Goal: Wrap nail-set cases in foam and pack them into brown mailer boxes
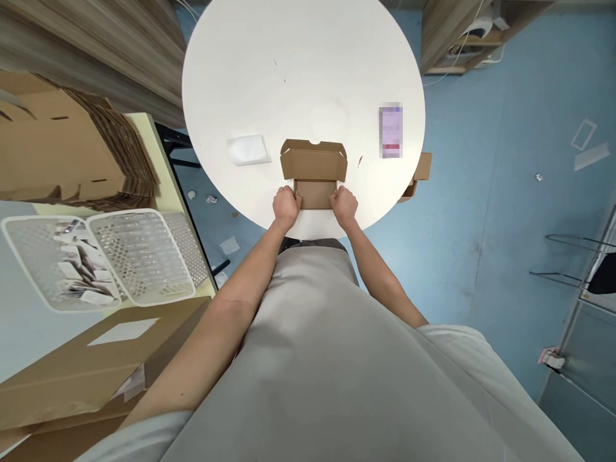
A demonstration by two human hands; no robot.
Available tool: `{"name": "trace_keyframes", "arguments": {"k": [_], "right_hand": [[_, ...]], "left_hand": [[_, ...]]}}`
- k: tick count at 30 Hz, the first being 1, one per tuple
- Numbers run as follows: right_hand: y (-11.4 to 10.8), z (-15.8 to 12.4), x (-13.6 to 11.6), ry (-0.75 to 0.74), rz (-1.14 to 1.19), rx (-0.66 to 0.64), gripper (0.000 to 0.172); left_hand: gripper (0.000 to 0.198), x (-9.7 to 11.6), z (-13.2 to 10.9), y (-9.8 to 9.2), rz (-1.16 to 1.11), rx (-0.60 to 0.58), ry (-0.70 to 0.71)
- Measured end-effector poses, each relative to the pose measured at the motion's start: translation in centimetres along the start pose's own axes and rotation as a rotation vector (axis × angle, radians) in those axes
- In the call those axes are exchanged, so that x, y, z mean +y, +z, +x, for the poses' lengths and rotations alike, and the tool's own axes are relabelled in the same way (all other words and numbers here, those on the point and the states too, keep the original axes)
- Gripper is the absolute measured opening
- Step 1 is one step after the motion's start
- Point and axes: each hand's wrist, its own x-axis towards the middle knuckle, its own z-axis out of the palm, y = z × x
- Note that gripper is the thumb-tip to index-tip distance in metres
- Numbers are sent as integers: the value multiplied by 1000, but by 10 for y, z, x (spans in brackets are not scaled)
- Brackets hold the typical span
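A small brown cardboard box [315, 194] lies at the near edge of the round white table, its flapped lid [314, 164] raised on the far side. My left hand [287, 206] is closed on the box's left wall, with the fingers curled. On the opposite wall, my right hand [344, 205] grips in the same way. No contents show inside the box. To its left rests a flat white packet [249, 150]. A purple item [391, 131], blurred out by pixels, lies on the table at the right.
The round table [298, 45] has dark marks on its top. At left, a side table bears stacked flat cardboard [58, 141] and white plastic baskets [139, 256]. A large carton [96, 366] stands near my left arm. Another open box [422, 167] sits beyond the table's right edge.
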Motion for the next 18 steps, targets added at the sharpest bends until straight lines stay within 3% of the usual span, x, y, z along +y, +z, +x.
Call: {"name": "trace_keyframes", "arguments": {"k": [5, 9, 14, 16, 18], "right_hand": [[-5, -11, -5, 40, -72, 27, 18], [-10, -34, -1, 86, -11, 113, 32], [-13, -79, 16, 179, 82, 214, 34], [-14, -100, 24, 219, 101, 235, 35], [-13, -121, 30, 267, 118, 248, 35]], "left_hand": [[27, -11, -1, -11, -40, -60, 30], [50, -33, 9, -39, -86, -16, 85], [47, -59, 53, -95, -47, 194, 116], [61, -64, 76, -115, -42, 227, 136], [76, -66, 97, -129, -14, 182, 172]]}}
